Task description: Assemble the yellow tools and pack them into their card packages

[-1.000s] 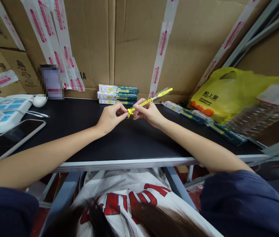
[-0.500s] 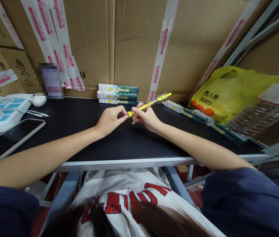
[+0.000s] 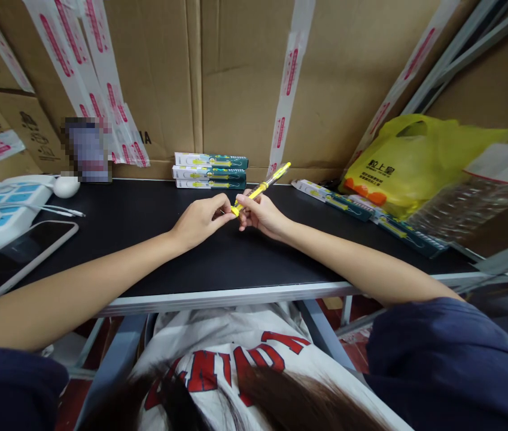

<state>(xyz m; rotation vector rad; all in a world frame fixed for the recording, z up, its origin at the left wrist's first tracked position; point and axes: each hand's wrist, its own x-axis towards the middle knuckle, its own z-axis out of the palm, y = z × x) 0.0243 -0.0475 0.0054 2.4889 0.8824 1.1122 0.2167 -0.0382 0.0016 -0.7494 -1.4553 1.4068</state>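
A slim yellow syringe-like tool [image 3: 260,189] with a clear barrel slants up and to the right over the black tabletop. My right hand [image 3: 262,214] is closed around its lower part, thumb on top. At the tool's near yellow end, my left hand [image 3: 203,220] pinches thumb and forefinger together. Those fingertips meet the yellow end, and whatever lies between them is too small to make out. Behind the hands is a stack of narrow boxes [image 3: 211,171] printed with a similar yellow tool.
On the right, more narrow boxes [image 3: 334,200] lie by a yellow plastic bag [image 3: 415,161] and a clear plastic package [image 3: 460,209]. At left are a phone [image 3: 20,257] and a white power strip [image 3: 20,203] with cables. Cardboard [image 3: 240,90] walls the back; a metal edge [image 3: 236,296] runs along the front.
The tool has tilted more upright, its far tip swinging left. My hands stay close together at its near end. The whole view has shifted slightly.
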